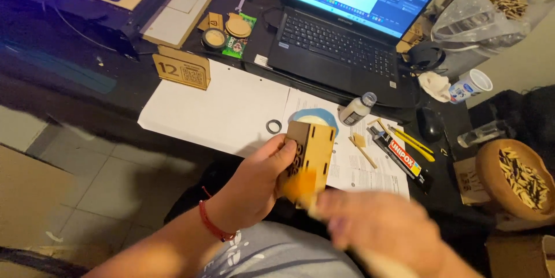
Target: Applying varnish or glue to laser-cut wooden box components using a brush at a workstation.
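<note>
My left hand grips a small laser-cut wooden box with cut-out circles on its side, held above my lap in front of the desk edge. My right hand is blurred with motion just below and right of the box. It seems to hold a pale stick-like thing whose tip meets the box's lower edge, where an orange blur shows. A red cord sits on my left wrist.
White paper sheets cover the black desk. On them lie a black ring, a blue dish, a small glue bottle and a glue tube box. An open laptop stands behind. A bowl of wooden pieces sits at right.
</note>
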